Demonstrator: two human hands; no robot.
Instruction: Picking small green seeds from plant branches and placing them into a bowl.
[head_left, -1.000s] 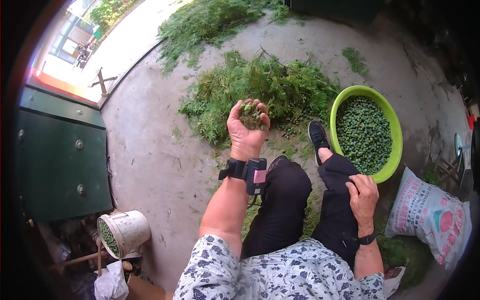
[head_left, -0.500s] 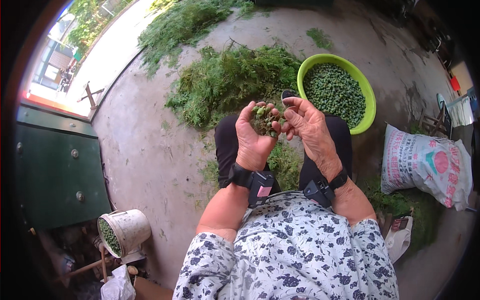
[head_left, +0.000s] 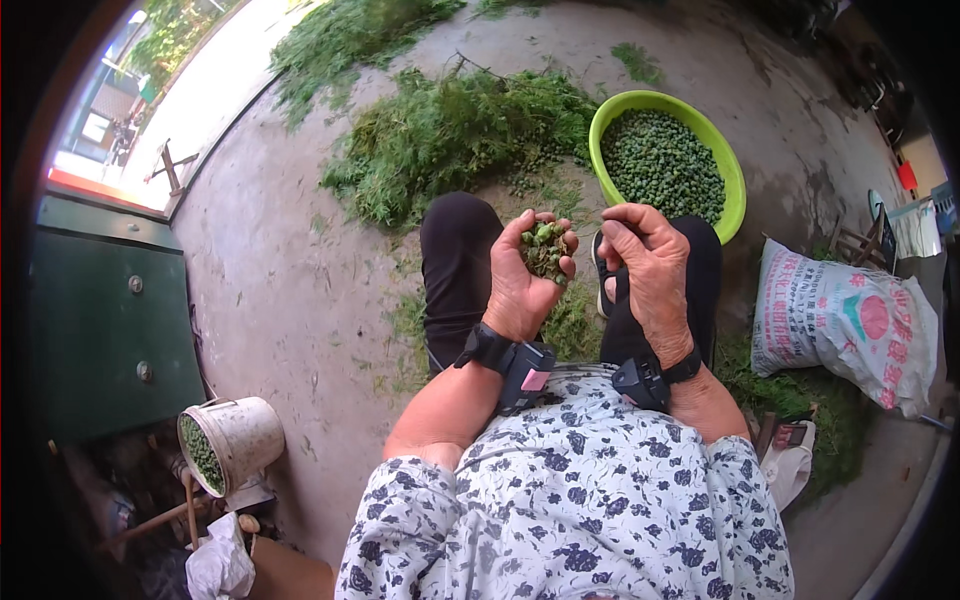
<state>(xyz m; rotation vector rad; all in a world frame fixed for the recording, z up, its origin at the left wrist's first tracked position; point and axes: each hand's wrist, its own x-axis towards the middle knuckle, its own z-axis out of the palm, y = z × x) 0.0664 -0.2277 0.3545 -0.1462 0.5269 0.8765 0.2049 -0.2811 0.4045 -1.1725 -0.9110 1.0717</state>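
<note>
My left hand [head_left: 520,292] is cupped, its fingers curled round a clump of small green seed cones [head_left: 545,252] mixed with brownish scraps. To its right, a short gap away, is my right hand [head_left: 657,285], with the thumb and fingertips drawn together in a pinch. Anything between those fingertips is too small to make out. Beyond my right knee stands a lime-green basin [head_left: 738,190], filled with many round green cones [head_left: 665,165]. A heap of feathery green branches [head_left: 460,140] lies on the floor ahead of my knees, with loose cones at its right side.
A white bucket [head_left: 250,440] of green cones lies tipped at the lower left, near a dark green panel [head_left: 110,330]. A stuffed white printed sack [head_left: 840,325] lies to the right. More cut branches [head_left: 350,45] spread at the far left.
My hands have moved apart; the right drew away to the right from the clump in the left palm. My knees have shifted, and the view has tilted slightly.
</note>
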